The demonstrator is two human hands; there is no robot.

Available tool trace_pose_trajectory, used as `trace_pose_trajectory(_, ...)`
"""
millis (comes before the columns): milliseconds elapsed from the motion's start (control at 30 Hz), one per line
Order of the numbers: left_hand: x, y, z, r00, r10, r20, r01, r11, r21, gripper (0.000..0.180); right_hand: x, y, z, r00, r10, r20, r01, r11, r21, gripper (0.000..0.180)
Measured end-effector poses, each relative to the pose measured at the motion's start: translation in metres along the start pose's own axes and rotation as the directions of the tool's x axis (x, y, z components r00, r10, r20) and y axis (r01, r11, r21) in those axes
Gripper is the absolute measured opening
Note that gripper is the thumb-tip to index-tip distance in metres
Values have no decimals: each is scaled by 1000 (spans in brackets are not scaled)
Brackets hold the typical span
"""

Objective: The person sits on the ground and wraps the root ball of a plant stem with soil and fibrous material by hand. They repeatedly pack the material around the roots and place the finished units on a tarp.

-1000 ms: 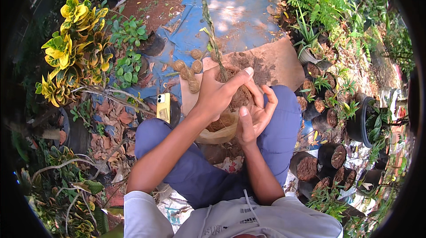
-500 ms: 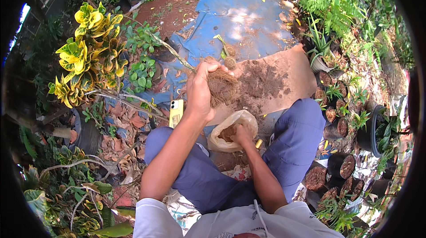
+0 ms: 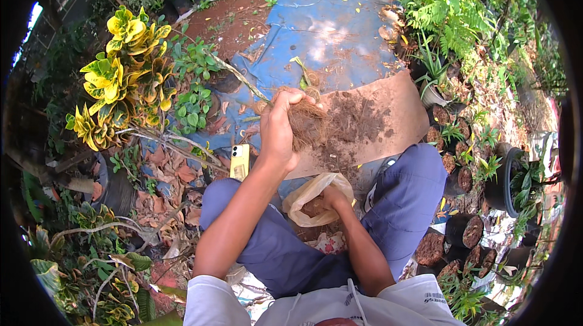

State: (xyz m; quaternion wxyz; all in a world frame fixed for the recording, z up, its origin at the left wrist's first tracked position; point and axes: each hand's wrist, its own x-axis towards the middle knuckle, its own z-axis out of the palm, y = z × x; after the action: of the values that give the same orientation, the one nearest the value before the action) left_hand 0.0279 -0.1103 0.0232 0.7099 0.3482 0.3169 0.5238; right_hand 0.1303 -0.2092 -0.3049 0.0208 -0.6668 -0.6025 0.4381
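My left hand (image 3: 280, 131) is closed around a clump of brown coconut fibre (image 3: 308, 125), raised above a brown sheet (image 3: 404, 107). Loose strands stick out past the fingers. Between my knees stands a pale plastic bag (image 3: 294, 204) with its mouth open and brown material (image 3: 314, 207) inside. My right hand (image 3: 334, 198) reaches into this bag; its fingers are hidden there. Dark crumbly soil (image 3: 364, 116) lies scattered over the sheet, to the right of the fibre. Just beyond the clump, a small fibre ball (image 3: 313, 92) rests near a green leaf (image 3: 300, 66).
A yellow phone (image 3: 240, 162) is by my left knee. Blue tarpaulin (image 3: 340, 16) stretches ahead. On the left stands a yellow-green leafy shrub (image 3: 106, 77), its branches reaching toward my left arm. Several black pots (image 3: 466, 229) of soil line the right side.
The view has shifted slightly. My left hand keeps its hold on the fibre clump. My right hand remains in the bag, and the small yellow object beside that wrist is no longer visible.
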Motion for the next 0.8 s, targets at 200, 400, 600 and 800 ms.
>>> trace_pose_trajectory(200,-5,3,0,999,-11,-34,13,998,67,18,-36,-39,-62,951,-31,-306,112,962,250,33)
trace_pose_trajectory(400,-2,4,0,994,-5,-106,10,999,47,19,-35,-48,-87,815,96,-571,348,707,616,22)
trace_pose_trajectory(600,0,2,0,985,36,-171,-37,999,-3,19,-67,-68,-118,867,163,-471,399,341,851,24)
trace_pose_trajectory(800,3,-10,4,984,-51,-170,55,998,18,19,-116,-96,-157,636,268,-724,733,83,675,26)
